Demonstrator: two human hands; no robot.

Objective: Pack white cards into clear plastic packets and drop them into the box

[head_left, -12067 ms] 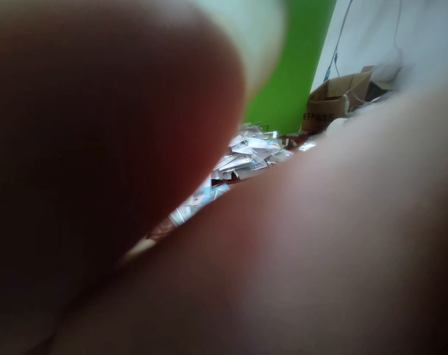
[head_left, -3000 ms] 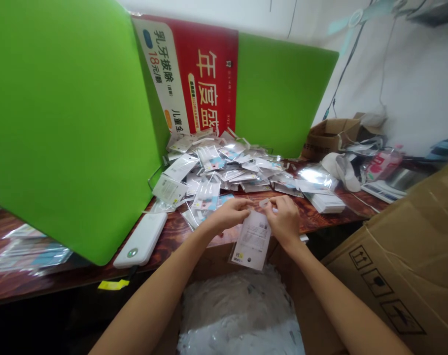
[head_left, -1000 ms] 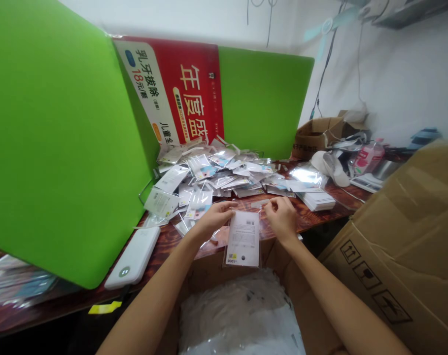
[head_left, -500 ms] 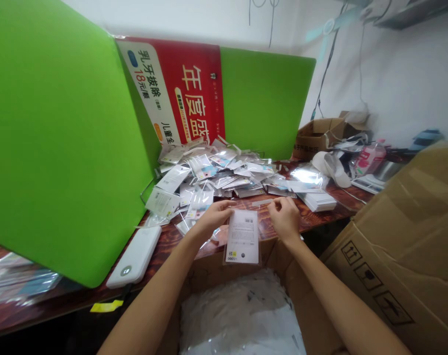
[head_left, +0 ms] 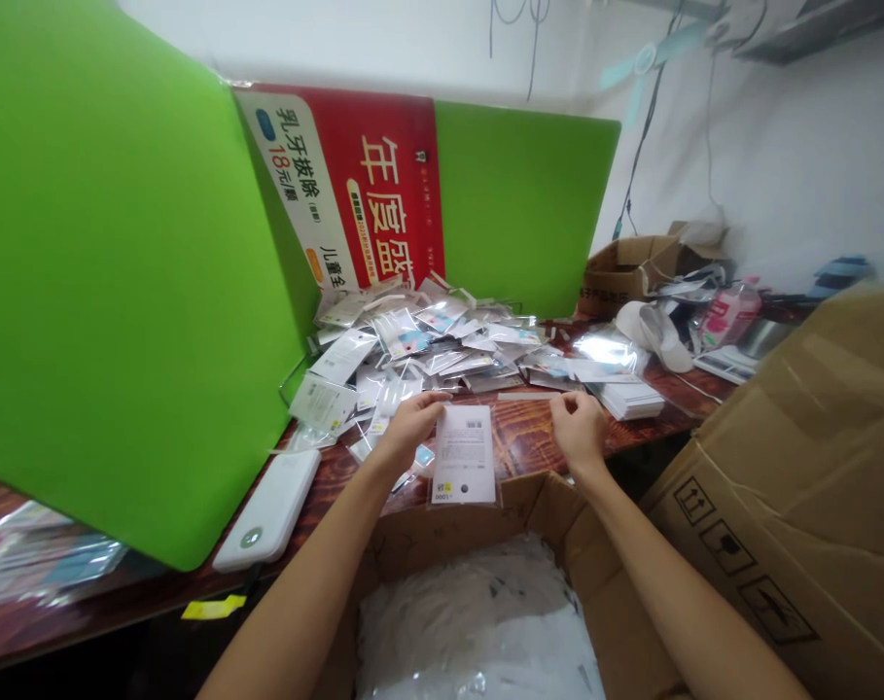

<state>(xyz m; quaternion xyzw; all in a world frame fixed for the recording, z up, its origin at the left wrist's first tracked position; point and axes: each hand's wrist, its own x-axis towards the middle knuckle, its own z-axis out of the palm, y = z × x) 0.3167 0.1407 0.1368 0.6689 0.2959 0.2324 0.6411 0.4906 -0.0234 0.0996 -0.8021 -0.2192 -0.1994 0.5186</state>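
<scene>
My left hand [head_left: 414, 428] pinches the upper left edge of a white printed card in a clear plastic sleeve [head_left: 463, 455]. The card hangs over the back edge of an open cardboard box [head_left: 405, 530]; a small hole and a yellow mark show near its lower end. To the right, my right hand [head_left: 579, 428] is closed on the end of a thin white strip [head_left: 527, 396], which stretches left toward the card's top. Beyond both hands lies a heap of sleeved cards [head_left: 442, 340] on the wooden table [head_left: 529, 442].
A white power bank [head_left: 270, 510] lies at the left near a green panel [head_left: 121, 292]. At the right are a stack of white cards [head_left: 631, 399], a pink bottle [head_left: 733, 311] and a large carton [head_left: 798, 486]. Whitish packets fill the box below my hands.
My right hand has moved right with the white strip, farther from the card. My left hand and the sleeved card have shifted slightly left and up.
</scene>
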